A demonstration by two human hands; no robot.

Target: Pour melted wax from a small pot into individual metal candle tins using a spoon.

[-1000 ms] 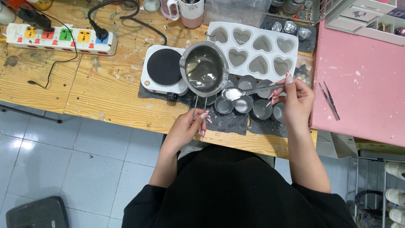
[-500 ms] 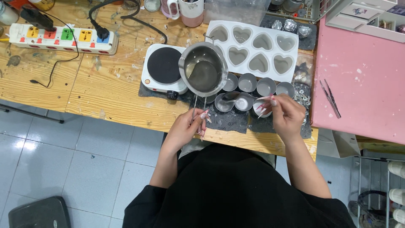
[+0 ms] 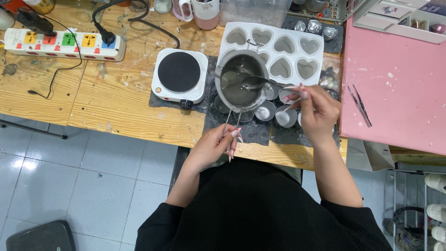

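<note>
Head view: grey-filled metal pot (image 3: 240, 80), left hand (image 3: 215, 145) clamped on handle, right hand (image 3: 316, 110) gripping spoon (image 3: 260, 82).

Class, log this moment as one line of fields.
left hand: holds pot handle | right hand: spoon in pot | below: small tins | behind: heart mould

**A small craft workshop for casting**

A home-style workshop is indicated by a wax-spattered wooden surface (image 3: 116, 102), on which a white hotplate (image 3: 179, 74), a heart-shaped silicone mould (image 3: 278, 49), small metal tins (image 3: 265, 111) and a multicoloured power strip (image 3: 62, 42) are laid out.
</note>
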